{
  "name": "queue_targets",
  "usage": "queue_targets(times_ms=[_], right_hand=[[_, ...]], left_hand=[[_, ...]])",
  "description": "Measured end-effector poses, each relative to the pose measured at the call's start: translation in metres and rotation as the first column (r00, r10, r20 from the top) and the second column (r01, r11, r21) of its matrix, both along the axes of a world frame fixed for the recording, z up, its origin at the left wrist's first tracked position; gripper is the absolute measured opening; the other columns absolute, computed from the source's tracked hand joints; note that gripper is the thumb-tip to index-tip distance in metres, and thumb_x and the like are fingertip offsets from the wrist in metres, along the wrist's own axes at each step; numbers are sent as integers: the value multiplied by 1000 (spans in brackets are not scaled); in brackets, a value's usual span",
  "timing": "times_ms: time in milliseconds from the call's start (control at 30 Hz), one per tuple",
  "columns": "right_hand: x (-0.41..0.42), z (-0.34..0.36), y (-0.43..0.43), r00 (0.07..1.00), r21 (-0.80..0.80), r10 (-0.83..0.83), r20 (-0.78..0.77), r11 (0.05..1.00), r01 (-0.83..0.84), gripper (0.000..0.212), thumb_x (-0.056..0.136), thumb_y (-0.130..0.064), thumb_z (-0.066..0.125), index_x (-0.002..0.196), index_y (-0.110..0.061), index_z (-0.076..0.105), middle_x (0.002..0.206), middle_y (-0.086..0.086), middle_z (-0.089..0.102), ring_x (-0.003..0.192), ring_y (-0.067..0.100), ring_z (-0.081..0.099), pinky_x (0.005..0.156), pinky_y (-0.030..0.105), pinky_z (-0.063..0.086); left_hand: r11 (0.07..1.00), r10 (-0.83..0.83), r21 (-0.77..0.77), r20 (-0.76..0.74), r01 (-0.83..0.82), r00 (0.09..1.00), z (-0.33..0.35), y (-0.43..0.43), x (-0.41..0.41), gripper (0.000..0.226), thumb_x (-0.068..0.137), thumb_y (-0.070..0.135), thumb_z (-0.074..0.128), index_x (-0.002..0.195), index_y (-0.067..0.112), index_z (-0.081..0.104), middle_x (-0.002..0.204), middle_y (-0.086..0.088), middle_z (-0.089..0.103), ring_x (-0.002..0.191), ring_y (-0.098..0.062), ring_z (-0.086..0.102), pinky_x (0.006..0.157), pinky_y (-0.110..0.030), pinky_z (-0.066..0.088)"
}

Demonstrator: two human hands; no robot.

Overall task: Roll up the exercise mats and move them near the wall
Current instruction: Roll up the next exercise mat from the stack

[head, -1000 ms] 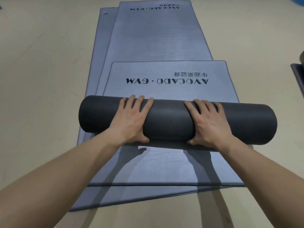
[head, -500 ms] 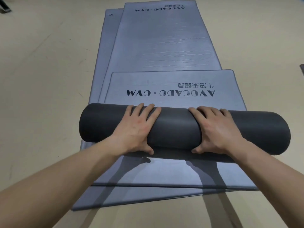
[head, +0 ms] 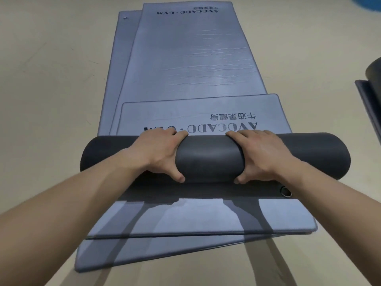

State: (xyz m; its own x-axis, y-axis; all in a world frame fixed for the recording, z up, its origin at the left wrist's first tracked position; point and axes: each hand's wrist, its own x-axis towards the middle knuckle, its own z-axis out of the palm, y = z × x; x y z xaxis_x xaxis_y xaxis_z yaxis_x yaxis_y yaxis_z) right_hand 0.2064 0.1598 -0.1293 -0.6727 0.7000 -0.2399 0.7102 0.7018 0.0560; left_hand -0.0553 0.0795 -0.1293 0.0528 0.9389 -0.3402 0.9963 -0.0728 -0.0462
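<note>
Beige floor [head: 51, 79] carries two flat grey mats [head: 185, 58] running away from me. My left hand [head: 158, 153] and right hand [head: 261, 157] grip the dark roll [head: 208, 157] lying across those mats, set apart, fingers [head: 165, 134] over its far side, thumbs on its near side. Its unrolled end lies just past them.

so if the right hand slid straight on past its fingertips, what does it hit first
Probably the flat printed end of the mat, just beyond the roll under the right hand.

Beige floor [head: 51, 100] bears the grey mat stack [head: 117, 79] and another dark mat [head: 371, 96].
</note>
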Motion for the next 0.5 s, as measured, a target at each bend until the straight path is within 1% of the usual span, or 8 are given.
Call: queue_targets(times_ms=[67, 133, 200, 267, 333, 400, 467, 500], right_hand=[[7, -6, -19, 1000, 77, -19, -9, 997, 20, 136, 45, -76, 82, 158, -27, 24, 152, 6, 45, 136, 32, 45, 116, 52, 31], [7, -13, -27, 999, 115, -34, -36, 993, 38, 140, 40, -81, 81, 157, -27, 26, 153, 8, 44, 139, 33, 44, 115, 54, 31], [-5, -4, -3, 999, 48, -46, -26, 998, 47, 136, 39, -87, 75, 154, -33, 26, 148, 1, 48, 133, 28, 49, 109, 49, 37], [-17, 10, 26, 999, -47, -37, -12, 998, 36, 136, 39, -91, 73, 155, -36, 26, 145, -3, 52, 129, 26, 53, 106, 46, 42], [-18, 8, 37, 999, -46, -46, -20, 998, 45, 141, 40, -93, 70, 158, -35, 21, 150, -2, 49, 136, 27, 48, 113, 50, 35], [-14, -3, 31, 997, 63, -72, -26, 995, 73, 142, 39, -97, 64, 158, -33, 19, 152, 1, 46, 138, 29, 44, 116, 55, 28], [-12, -11, 27, 997, 137, -67, -26, 988, 70, 140, 39, -99, 60, 155, -31, 21, 148, 2, 48, 133, 31, 47, 111, 53, 34], [-13, -8, 29, 998, 138, -63, -4, 989, 63, 138, 39, -100, 60, 154, -31, 24, 144, 2, 50, 128, 31, 50, 107, 51, 38]], left_hand=[[997, 33, -78, 88, -26, 996, 6, 5, -5, 122, 45, 85, 74, 149, 37, 32, 126, 8, 55, 112, -22, 58, 90, -41, 51], [993, 58, -114, 133, -43, 989, 6, 9, -7, 122, 48, 83, 77, 151, 35, 32, 130, 8, 56, 118, -22, 57, 96, -42, 49], [999, 34, 4, 67, -35, 997, 0, 5, -2, 133, 49, 87, 73, 157, 30, 22, 143, 1, 50, 127, -27, 53, 106, -46, 44], [985, 0, 170, -67, 11, 998, -13, -4, 7, 139, 50, 89, 70, 159, 26, 13, 154, -5, 41, 135, -31, 46, 113, -49, 36], [982, -7, 189, -74, 21, 997, -13, 5, 6, 136, 50, 88, 72, 157, 28, 15, 151, -5, 43, 128, -32, 50, 109, -47, 40], [991, 5, 130, 0, -5, 1000, -2, 21, -1, 134, 48, 87, 75, 155, 29, 21, 143, -3, 52, 116, -29, 58, 100, -45, 48], [994, 18, 108, 20, -20, 1000, 4, 30, -3, 132, 47, 87, 76, 154, 30, 25, 138, 0, 56, 110, -28, 61, 94, -43, 51], [995, 23, 102, 14, -24, 1000, 4, 32, -1, 129, 47, 86, 76, 152, 30, 27, 134, 0, 57, 108, -27, 62, 91, -43, 52]])
